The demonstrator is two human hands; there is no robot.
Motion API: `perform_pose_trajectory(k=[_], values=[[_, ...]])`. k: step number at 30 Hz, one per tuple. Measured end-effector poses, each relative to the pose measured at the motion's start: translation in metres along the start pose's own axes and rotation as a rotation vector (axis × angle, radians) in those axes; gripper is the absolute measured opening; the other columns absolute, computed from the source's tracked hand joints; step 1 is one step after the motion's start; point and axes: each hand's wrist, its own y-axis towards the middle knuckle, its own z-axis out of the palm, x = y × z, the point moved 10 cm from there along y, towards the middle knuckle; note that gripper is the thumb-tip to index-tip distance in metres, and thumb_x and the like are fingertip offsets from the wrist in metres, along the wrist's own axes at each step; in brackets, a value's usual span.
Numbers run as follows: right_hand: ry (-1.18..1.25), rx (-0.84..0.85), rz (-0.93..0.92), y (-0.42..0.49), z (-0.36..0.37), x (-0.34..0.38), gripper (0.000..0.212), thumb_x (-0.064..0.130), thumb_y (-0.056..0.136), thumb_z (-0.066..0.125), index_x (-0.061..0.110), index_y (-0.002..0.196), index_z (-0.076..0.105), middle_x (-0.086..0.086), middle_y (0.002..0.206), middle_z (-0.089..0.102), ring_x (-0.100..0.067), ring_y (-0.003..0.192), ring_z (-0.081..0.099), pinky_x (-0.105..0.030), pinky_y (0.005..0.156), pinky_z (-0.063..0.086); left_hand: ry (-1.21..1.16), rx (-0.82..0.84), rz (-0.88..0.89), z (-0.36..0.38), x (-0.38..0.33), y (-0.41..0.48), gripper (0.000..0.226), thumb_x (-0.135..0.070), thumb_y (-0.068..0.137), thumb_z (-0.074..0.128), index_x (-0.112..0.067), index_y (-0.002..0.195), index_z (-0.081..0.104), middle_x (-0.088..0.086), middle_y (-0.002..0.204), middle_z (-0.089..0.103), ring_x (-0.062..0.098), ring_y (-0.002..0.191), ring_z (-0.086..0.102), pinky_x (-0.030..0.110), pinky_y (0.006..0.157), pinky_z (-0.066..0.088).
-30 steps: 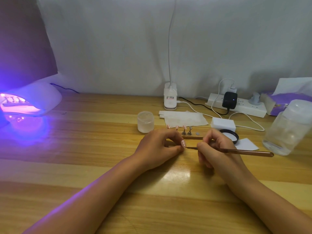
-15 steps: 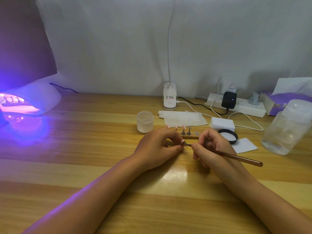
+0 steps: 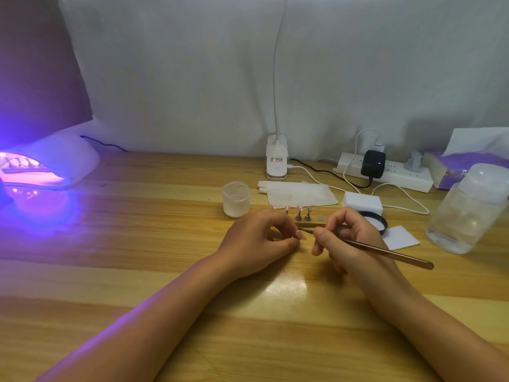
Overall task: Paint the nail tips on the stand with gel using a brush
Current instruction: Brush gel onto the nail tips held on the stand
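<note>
Hands meet at mid-worktop: your left hand (image 3: 257,241) pinches one pale pink nail tip (image 3: 301,234), your right hand (image 3: 347,238) grips a slim copper-coloured brush (image 3: 385,252), bristles touching it. Just behind, the small wooden stand (image 3: 309,223) carries three pink tips (image 3: 287,207) and one bare peg (image 3: 308,215).

The table (image 3: 137,271) is pale yellow wood in lengthwise stripes of lighter and darker grain. The nail lamp (image 3: 55,164) is white and glows violet and pink, tinting the wood beside it purple. The brush (image 3: 385,253) handle is coppery brown. The nail tips (image 3: 299,207) on the stand (image 3: 311,224) are pale pink. The jar (image 3: 236,199) is frosted white, the plug adapter (image 3: 373,163) black, the power strip (image 3: 399,176) white.
</note>
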Motion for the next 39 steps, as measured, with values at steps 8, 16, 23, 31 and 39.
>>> perform_pose_trajectory(k=[8, 16, 23, 31, 39], values=[[-0.107, 0.008, -0.023, 0.0, 0.002, -0.001, 0.011, 0.008, 0.088, 0.063, 0.014, 0.085, 0.054, -0.003, 0.062, 0.067, -0.005, 0.054, 0.059, -0.016, 0.051, 0.045, -0.002, 0.009, -0.034, 0.002, 0.006, 0.001, 0.009, -0.029, 0.083, 0.077, -0.031, 0.091, 0.072, -0.016, 0.089, 0.067, -0.006, 0.074, 0.059, 0.014, 0.064, 0.044], [-0.135, -0.051, -0.059, 0.001, -0.004, -0.002, 0.013, 0.009, 0.08, 0.066, 0.015, 0.08, 0.054, 0.006, 0.055, 0.049, -0.003, 0.049, 0.041, -0.014, 0.045, 0.037, -0.012, 0.006, -0.028, 0.001, 0.006, 0.001, 0.013, -0.026, 0.085, 0.076, -0.037, 0.089, 0.07, -0.015, 0.091, 0.068, -0.008, 0.074, 0.059, 0.01, 0.063, 0.041], [-0.051, -0.067, -0.101, 0.0, -0.006, 0.006, 0.012, 0.02, 0.088, 0.069, 0.026, 0.09, 0.059, 0.002, 0.083, 0.065, 0.0, 0.066, 0.057, -0.014, 0.056, 0.045, -0.03, 0.006, -0.037, 0.001, 0.005, 0.0, 0.009, -0.024, 0.086, 0.075, -0.031, 0.09, 0.071, -0.015, 0.094, 0.068, -0.011, 0.072, 0.058, 0.007, 0.063, 0.039], [-0.054, -0.054, -0.026, 0.001, -0.005, -0.003, 0.01, 0.021, 0.087, 0.068, 0.019, 0.089, 0.058, -0.006, 0.08, 0.066, -0.005, 0.058, 0.055, -0.027, 0.057, 0.044, -0.04, -0.002, -0.014, 0.0, 0.002, 0.0, 0.009, -0.021, 0.086, 0.075, -0.028, 0.088, 0.07, -0.017, 0.091, 0.066, -0.015, 0.069, 0.055, 0.003, 0.059, 0.037], [-0.121, 0.005, -0.027, 0.005, 0.001, -0.006, 0.012, 0.018, 0.086, 0.071, 0.017, 0.086, 0.058, -0.007, 0.084, 0.066, -0.001, 0.059, 0.055, -0.016, 0.055, 0.045, -0.024, 0.005, 0.0, 0.001, 0.0, 0.001, 0.009, -0.02, 0.086, 0.075, -0.027, 0.087, 0.069, -0.017, 0.09, 0.064, -0.015, 0.067, 0.055, 0.003, 0.058, 0.037]])
